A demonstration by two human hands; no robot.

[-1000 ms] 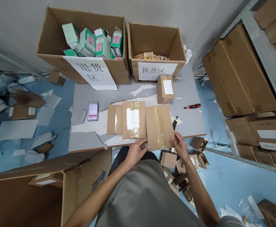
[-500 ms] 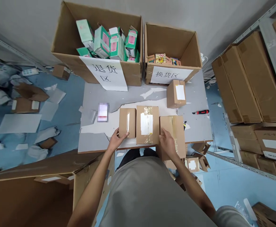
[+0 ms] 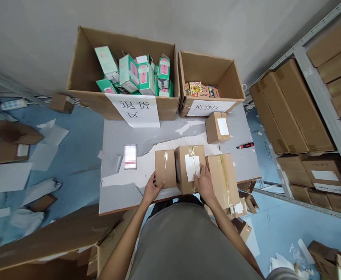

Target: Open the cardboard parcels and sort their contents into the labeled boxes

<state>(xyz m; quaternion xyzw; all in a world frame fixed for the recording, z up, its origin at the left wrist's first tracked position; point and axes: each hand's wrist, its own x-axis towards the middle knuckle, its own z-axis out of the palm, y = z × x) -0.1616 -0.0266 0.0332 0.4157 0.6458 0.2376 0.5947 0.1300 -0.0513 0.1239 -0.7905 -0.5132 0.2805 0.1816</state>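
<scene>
Three brown cardboard boxes stand in a row at the table's front edge. My left hand (image 3: 153,189) grips the near left corner of the left box (image 3: 166,168), thumb on top and fingers along its side. The middle box (image 3: 183,171), with a white label and clear tape, shows its left side. My right hand (image 3: 204,182) holds this box at its right, thumb by the label and fingers in the gap beside the right box (image 3: 223,181). That taped right box overhangs the front edge.
Behind stand a large carton (image 3: 167,109) of green-and-pink boxes and a smaller carton (image 3: 183,111) of small colourful packs. A labelled box (image 3: 214,130), a red utility knife (image 3: 245,145) and a phone-like blurred rectangle (image 3: 130,156) lie on the table (image 3: 118,198). Shelves with cartons (image 3: 292,109) flank the right.
My right hand has shifted from the right box onto the middle box, which now shows its left side. My left hand stays at the left box. The whole view has shifted.
</scene>
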